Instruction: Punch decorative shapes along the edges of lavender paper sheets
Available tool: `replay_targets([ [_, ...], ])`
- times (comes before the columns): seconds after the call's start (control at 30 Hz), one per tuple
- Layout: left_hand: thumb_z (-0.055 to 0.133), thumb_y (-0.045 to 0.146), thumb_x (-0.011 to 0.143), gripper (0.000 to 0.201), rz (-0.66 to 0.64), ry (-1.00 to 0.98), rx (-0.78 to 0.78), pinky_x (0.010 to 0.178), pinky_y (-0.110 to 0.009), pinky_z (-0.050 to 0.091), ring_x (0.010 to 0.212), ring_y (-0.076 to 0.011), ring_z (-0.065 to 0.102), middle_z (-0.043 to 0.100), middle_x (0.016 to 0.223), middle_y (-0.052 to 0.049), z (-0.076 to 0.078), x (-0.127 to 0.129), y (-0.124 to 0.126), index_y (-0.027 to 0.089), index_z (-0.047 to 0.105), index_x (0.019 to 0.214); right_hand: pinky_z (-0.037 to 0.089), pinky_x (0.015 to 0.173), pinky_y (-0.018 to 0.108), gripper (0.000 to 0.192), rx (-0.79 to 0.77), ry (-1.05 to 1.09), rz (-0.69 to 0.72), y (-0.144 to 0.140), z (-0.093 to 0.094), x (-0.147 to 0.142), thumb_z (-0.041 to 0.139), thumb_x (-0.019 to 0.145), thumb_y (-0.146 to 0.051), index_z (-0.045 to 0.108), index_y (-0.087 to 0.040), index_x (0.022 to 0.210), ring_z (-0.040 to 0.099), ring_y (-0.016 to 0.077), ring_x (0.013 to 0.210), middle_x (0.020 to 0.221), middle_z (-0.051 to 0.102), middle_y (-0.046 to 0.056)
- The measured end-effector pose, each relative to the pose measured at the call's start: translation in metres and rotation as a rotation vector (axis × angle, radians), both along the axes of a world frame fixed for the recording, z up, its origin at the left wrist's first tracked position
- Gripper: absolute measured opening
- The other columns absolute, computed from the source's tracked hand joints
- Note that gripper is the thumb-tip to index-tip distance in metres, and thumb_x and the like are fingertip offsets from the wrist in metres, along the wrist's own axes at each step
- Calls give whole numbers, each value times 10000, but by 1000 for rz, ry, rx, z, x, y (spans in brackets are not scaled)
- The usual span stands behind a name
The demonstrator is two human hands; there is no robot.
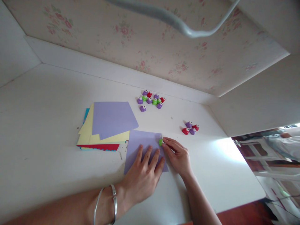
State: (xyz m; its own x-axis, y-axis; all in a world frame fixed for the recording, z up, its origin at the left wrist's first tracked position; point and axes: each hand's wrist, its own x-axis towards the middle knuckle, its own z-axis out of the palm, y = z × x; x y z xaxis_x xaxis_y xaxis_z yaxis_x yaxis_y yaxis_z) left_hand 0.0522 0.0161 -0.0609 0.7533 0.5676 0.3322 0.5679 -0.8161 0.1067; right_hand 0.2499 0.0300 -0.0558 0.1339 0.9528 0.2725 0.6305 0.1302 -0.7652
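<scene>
At the left of the white counter [47, 125] lies an untidy stack of coloured paper [85, 132], its sheets fanned at different angles: a pale purple sheet [113, 118] on top, pale yellow sheets below it, then a red edge [100, 147] and a bit of bright blue [85, 115] at the back corner. To the right of that, the left hand [142, 182] rests palm down with its fingers spread, gripping nothing and pressing a single pale purple square of paper [145, 137] to the counter; a silver metal bangle [115, 204] (an open cuff with flattened ends) circles the wrist. Farther back, near the wall with its rose-patterned wallpaper [124, 29], stands a loose cluster of small glossy purple, green and red pieces [154, 101], each with a white, eye-like knob; one purple piece [142, 109] sits slightly forward of the others. At the far right corner of the purple square, the right hand [178, 156] has its fingertips closed on a small green piece with a white knob [160, 142]; whether the paper sits inside it cannot be told. Farther right, well apart from the first cluster, four more pieces [192, 131], two red and two purple, stand close together.
</scene>
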Motion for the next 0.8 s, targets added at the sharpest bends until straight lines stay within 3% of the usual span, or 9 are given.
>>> replay_targets([
  [0.27, 378, 381, 995, 448, 4, -7, -12, 1116, -655, 237, 1346, -385, 426, 456, 1460, -132, -1, 1, 0, 189, 505, 1379, 518, 1014, 389, 222, -257, 209, -36, 4, 12, 2, 683, 866, -372, 785, -281, 1042, 671, 233, 1103, 1159, 733, 44],
  [0.47, 384, 393, 994, 460, 8, -2, -23, 1120, -672, 195, 1350, -390, 420, 436, 1475, -144, -4, 2, -1, 194, 503, 1391, 478, 995, 391, 259, -530, 453, -55, 23, 27, 9, 841, 667, -386, 811, -231, 873, 664, 259, 1058, 1067, 759, 62],
  [0.7, 384, 402, 994, 466, 5, -7, -9, 1118, -676, 172, 1347, -401, 417, 419, 1488, -147, -6, 1, -1, 199, 503, 1396, 497, 855, 346, 350, -813, 398, 15, 49, 45, 20, 860, 609, -342, 792, -169, 906, 659, 185, 815, 865, 764, 57],
  [0.8, 389, 399, 991, 463, 4, -7, -10, 1124, -663, 178, 1342, -392, 423, 428, 1483, -140, -6, 1, -1, 201, 508, 1392, 529, 796, 326, 301, -949, 370, 1, 63, 52, 20, 872, 555, -251, 788, -151, 826, 655, 167, 738, 792, 753, 59],
])
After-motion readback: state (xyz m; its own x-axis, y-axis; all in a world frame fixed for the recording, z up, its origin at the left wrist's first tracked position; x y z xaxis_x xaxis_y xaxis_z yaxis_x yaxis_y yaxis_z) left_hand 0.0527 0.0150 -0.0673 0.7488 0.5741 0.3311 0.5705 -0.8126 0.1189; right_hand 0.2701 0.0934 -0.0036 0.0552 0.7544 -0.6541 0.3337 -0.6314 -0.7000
